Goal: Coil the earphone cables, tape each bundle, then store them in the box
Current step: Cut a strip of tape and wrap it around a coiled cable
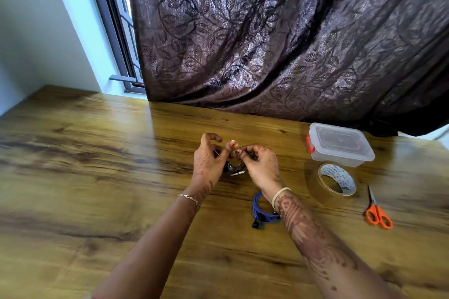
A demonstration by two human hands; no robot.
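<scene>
Near the middle of the table (97,177), the left hand (206,162) and right hand (261,165) pinched a dark earphone bundle (234,168) with curled fingers, perhaps pressing tape onto it. A blue earphone coil (258,209) lay beside the right wrist. The box (340,144), tape roll (337,179) and scissors (376,211) sat toward the right edge.

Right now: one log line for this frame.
left hand + right hand: holding dark earphones | blue earphones: coiled, on table | box: lid on | tape roll, scissors: untouched
</scene>
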